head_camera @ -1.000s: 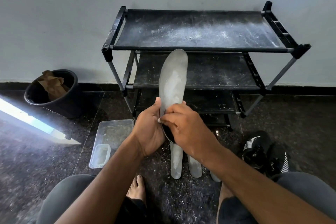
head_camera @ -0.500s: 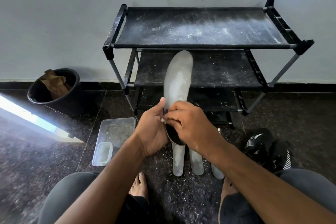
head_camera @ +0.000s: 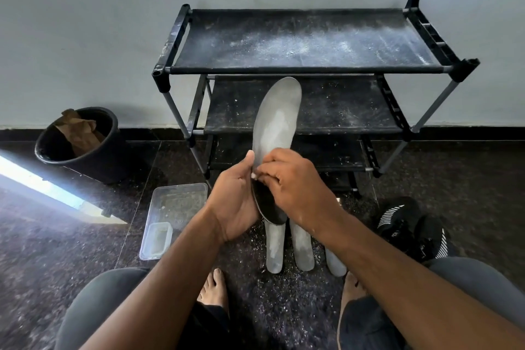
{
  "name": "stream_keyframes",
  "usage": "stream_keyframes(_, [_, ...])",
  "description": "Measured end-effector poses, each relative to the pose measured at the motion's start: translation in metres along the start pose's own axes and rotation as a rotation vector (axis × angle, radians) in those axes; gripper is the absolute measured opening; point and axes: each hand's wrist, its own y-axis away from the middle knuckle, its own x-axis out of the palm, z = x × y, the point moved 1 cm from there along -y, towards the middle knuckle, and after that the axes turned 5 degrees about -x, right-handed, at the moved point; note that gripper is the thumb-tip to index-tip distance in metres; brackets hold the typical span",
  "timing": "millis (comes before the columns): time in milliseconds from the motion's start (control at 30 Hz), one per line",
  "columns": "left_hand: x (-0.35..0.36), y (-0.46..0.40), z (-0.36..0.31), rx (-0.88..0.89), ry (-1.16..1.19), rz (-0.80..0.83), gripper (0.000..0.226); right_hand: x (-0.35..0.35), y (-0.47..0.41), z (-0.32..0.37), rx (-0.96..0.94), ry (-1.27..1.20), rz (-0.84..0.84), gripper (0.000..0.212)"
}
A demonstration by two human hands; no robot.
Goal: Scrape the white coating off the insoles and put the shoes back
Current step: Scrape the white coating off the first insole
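Leftmost, a black bucket (head_camera: 82, 145) with crumpled brown paper in it stands on the floor by the wall, and a clear plastic container (head_camera: 173, 219) lies nearer the person's knees. Next comes the left hand (head_camera: 235, 202), its fingers curled behind the heel end of the held insole (head_camera: 277, 128) and its thumb up along the left edge, so it grips the insole and keeps it upright in front of the shoe rack (head_camera: 306, 42). The rack's shelves are dusted with white powder and carry no shoes. The insole's upper part is grey with paler patches of coating, while the heel end looks dark. The right hand (head_camera: 295, 187) is curled over the insole's middle, fingertips bunched at the left edge where a small white fleck shows; whether it pinches a scraping tool or picks with a nail cannot be told. Below the hands, three more insoles (head_camera: 302, 247) lie side by side on the floor amid white scrapings. Farther right, a pair of black shoes (head_camera: 412, 230) sits on the floor beside the person's right knee. Judging by this, scraping is in hand. The next move likely calls for a firm hold below while the scraping works upward over the pale patches.
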Motion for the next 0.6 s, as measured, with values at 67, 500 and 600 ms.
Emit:
stream_keyframes(67, [-0.003,0.000,-0.007,0.053,-0.013,-0.009,0.064,0.002,0.003,0.006,-0.020,-0.069,0.071,0.011])
stream_keyframes(500, [-0.011,-0.007,-0.007,0.109,-0.064,-0.157,0.082,0.009,0.012,0.013,-0.076,0.055,0.217,0.014])
stream_keyframes(600, [-0.008,-0.006,-0.005,0.121,-0.002,-0.110,0.073,0.000,0.005,0.000,-0.065,0.203,0.181,0.013])
